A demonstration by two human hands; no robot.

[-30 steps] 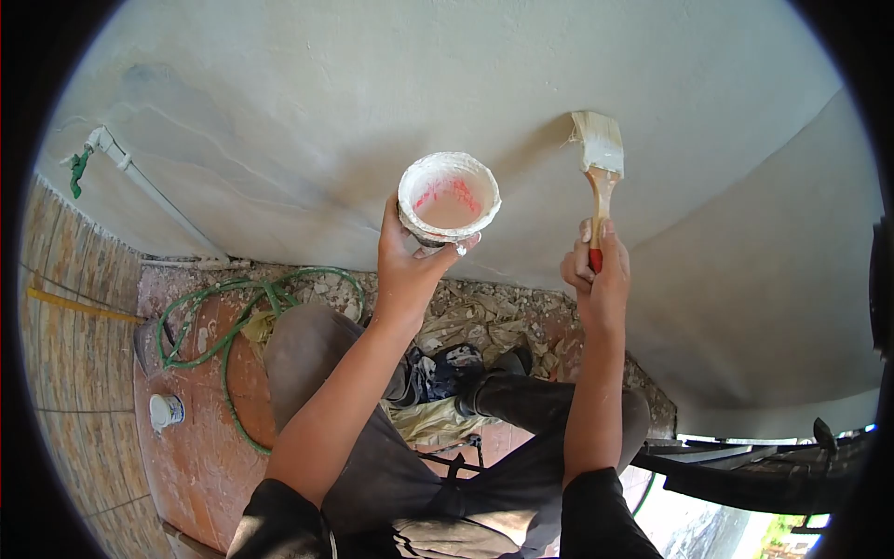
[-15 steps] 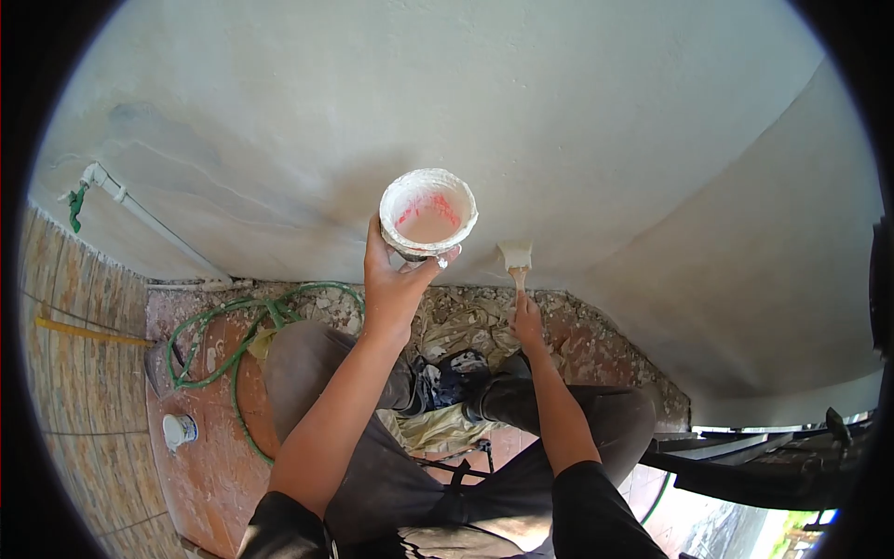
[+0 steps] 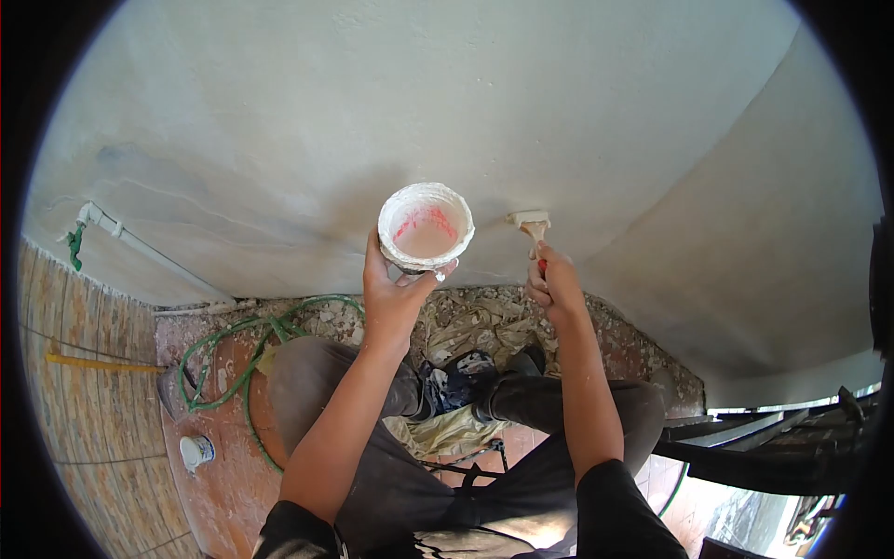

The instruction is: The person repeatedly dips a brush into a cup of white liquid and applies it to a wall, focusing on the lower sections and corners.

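- Two hands are at work above the person's bent knees, seen from close behind.
- The left hand (image 3: 396, 284) is clenched around the base of a paint-crusted pot (image 3: 426, 225), fingers wrapped under it, thumb on its side; the pot stands upright with pale paint inside.
- The right hand (image 3: 551, 284) is closed on the red-tipped handle of a brush (image 3: 531, 226), whose bristles touch the plastered wall (image 3: 521, 112) just beside the pot.
- Below lie crumpled sheeting (image 3: 475, 326), a green hose (image 3: 251, 345) and a small tin (image 3: 196, 452) on the tiled floor (image 3: 223, 484).
- Further left, a white pipe (image 3: 140, 247) runs along the wall.
- Risk, in my judgement: the pot is gripped only from beneath, so a tilt would spill paint onto the legs; the hose is a trip hazard.
- No brand, label or writing is legible.
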